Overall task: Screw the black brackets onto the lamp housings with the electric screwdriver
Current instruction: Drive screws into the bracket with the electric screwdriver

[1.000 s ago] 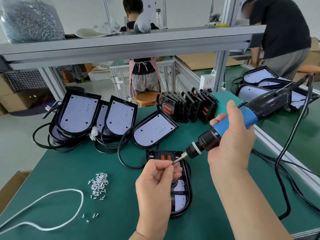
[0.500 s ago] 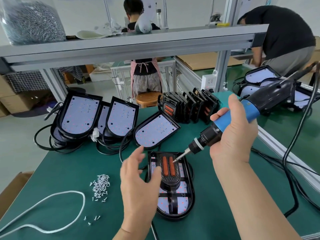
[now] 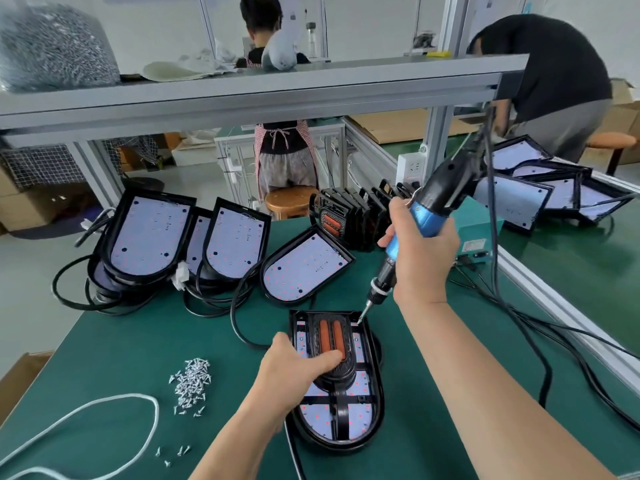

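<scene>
Left hand (image 3: 294, 367): flat fingers press bracket (image 3: 334, 344) onto housing (image 3: 375, 403).
Right hand (image 3: 420, 251): wrapped round screwdriver (image 3: 436, 202).
Handling: probably stiff, light, slippery; pin its centre.

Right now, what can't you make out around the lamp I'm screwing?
Head view only.
Screw under the tip of the blue-and-black electric screwdriver: too small.
Left part of the black bracket with orange strips: covered by the left hand.
Left rim of the black oval lamp housing: behind the left forearm.
</scene>
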Tool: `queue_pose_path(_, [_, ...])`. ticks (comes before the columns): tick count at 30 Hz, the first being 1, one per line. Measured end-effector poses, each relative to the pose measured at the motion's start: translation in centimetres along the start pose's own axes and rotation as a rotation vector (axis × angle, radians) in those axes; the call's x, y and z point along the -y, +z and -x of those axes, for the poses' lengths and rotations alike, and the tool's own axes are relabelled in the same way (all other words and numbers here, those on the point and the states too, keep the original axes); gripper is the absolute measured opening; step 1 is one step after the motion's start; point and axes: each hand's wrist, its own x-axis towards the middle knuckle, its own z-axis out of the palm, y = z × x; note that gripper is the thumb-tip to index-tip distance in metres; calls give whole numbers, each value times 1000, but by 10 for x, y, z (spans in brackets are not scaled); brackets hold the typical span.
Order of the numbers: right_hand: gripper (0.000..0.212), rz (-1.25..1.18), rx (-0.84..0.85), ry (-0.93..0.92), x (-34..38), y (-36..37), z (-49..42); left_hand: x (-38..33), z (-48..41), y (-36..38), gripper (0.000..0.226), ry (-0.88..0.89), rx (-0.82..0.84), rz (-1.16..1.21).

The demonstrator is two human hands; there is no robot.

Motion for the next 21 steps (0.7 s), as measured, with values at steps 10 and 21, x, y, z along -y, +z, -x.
queue_pose_path(10, [33, 78, 72, 11, -25, 4, 0, 11, -7, 3, 57, 14, -16, 78])
queue_pose_path(21, [31, 129, 136, 14, -29, 11, 2, 13, -8, 4, 55, 26, -24, 58])
